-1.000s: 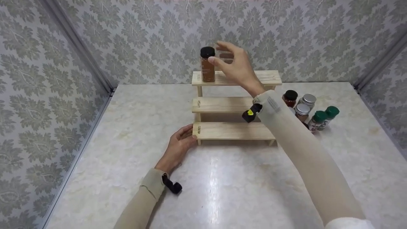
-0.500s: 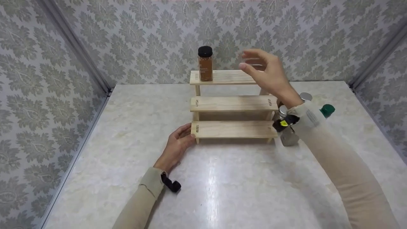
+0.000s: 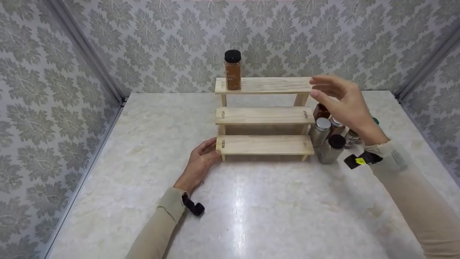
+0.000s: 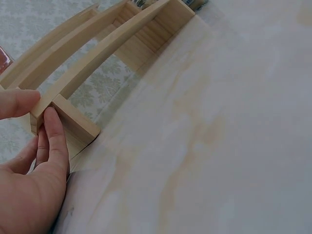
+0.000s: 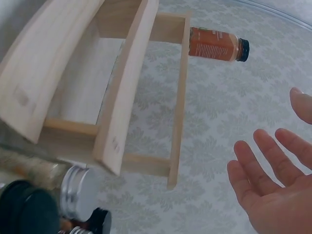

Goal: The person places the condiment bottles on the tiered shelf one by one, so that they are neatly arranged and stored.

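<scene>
At lower right, our right hand extends its fingers, well apart from the three-tiered wooden rack at upper left. A dark-capped orange spice jar stands on its top tier, upper right; lower left, we see a silver-lidded jar partly behind a dark green lid.

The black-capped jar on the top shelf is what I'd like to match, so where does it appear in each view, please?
Head: the jar is upper center, upright on the top shelf's left end.
Left wrist: only a reddish sliver at the left edge, likely it.
Right wrist: upper right, appearing sideways.
Shared landmark: the wooden rack.
</scene>
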Tool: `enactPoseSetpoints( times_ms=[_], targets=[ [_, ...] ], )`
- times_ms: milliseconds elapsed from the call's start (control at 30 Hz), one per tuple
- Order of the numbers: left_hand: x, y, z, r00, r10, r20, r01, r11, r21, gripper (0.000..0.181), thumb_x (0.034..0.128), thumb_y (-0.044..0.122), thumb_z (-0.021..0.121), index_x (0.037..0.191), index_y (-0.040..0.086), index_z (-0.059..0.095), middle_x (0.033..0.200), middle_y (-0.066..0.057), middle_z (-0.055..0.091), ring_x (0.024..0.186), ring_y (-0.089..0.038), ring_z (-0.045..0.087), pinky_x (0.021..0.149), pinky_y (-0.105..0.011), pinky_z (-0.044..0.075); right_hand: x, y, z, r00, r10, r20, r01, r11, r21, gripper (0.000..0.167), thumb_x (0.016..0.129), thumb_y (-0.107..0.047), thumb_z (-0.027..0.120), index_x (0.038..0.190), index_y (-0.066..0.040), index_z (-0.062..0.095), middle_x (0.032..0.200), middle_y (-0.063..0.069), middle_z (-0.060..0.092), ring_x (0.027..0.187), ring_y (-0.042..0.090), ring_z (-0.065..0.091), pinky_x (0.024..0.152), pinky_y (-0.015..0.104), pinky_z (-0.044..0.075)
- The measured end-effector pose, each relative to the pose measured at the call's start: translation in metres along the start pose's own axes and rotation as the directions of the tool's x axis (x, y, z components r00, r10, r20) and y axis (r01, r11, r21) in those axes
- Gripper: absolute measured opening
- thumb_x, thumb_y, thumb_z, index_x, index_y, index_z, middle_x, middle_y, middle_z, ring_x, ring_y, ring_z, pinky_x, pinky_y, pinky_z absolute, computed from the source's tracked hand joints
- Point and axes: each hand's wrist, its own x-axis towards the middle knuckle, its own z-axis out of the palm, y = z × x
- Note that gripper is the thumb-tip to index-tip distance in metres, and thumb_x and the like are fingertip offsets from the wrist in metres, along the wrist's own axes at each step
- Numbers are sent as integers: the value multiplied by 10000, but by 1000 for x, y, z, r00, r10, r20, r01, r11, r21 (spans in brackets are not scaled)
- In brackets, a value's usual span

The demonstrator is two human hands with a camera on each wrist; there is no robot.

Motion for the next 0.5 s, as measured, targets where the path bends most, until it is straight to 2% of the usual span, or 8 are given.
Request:
enactPoseSetpoints(
  times_ms=[200,333,500],
  targets=[
    [1,-1,0,1000,5,6,-5,1000,-3,622,1004,4,655,1590,11,448,1573,-206,496,1396,-307,537,1015,-292,560,-25,21,-7,999,33,36,-32,999,-36,411,1064,-237,692,1444,-82,661,1394,143,690,1174,-40,639,1036,156,487],
    [1,-2,0,1000,0,14,0,1000,20,622,1005,17,657,1591,15,447,1570,-200,500,1408,-305,528,1031,-294,553,-43,40,-11,997,45,61,-42,998,-39,399,1058,-197,700,1433,-65,664,1371,125,693,1186,3,641,1012,129,481],
    [0,-1,-2,1000,4,25,-5,999,39,648,1005,47,672,1605,28,429,1588,-192,483,1434,-315,504,1042,-302,538,-62,58,-14,996,52,66,-50,998,-39,394,1051,-153,704,1430,-59,662,1338,31,700,1187,40,651,984,103,481]
  ],
)
